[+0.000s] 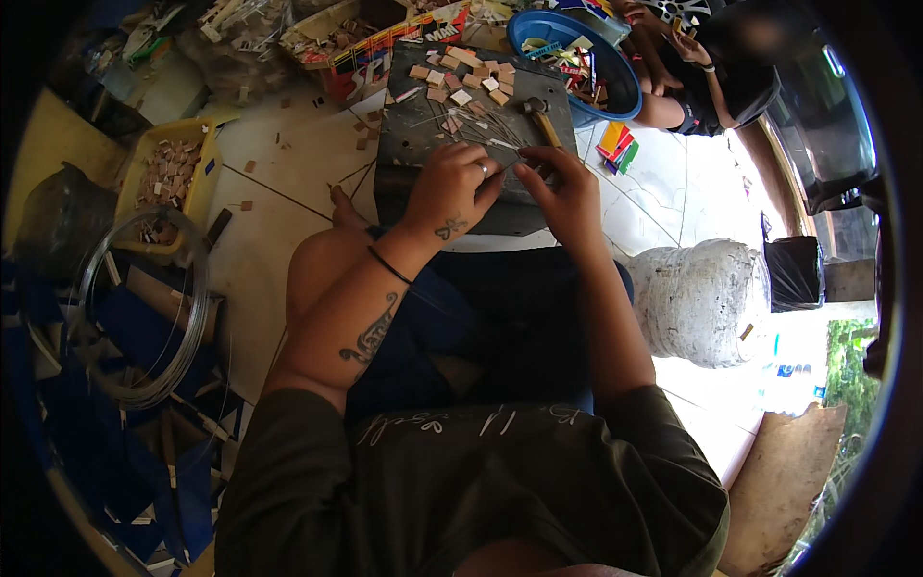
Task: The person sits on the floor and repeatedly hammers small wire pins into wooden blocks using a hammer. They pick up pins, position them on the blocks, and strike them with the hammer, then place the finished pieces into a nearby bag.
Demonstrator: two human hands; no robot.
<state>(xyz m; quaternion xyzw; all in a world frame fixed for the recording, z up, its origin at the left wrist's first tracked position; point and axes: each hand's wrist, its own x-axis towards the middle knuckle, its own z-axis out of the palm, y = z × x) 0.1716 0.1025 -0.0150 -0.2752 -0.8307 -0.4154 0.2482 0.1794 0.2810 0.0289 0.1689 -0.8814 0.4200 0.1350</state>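
Note:
My left hand (450,180), with a ring on one finger, is closed in a pinch over the near part of a dark low table (404,154). Opposite it my right hand (562,192) is pinched too, its fingertips close to the left ones. Between them runs a thin piece of wire (511,164), hard to make out at this size. Just beyond my hands lie several loose thin wires (481,123). Small wooden blocks (461,97) are scattered over the table's far half. A hammer (544,122) with a wooden handle rests beside my right hand.
On the left are a yellow basket (213,173) of small wooden pieces and a coil of wire (200,308). A blue basin (630,82) with coloured strips stands at the far right, near another person's hand (688,48). A whitish wrapped bundle (697,300) sits to my right.

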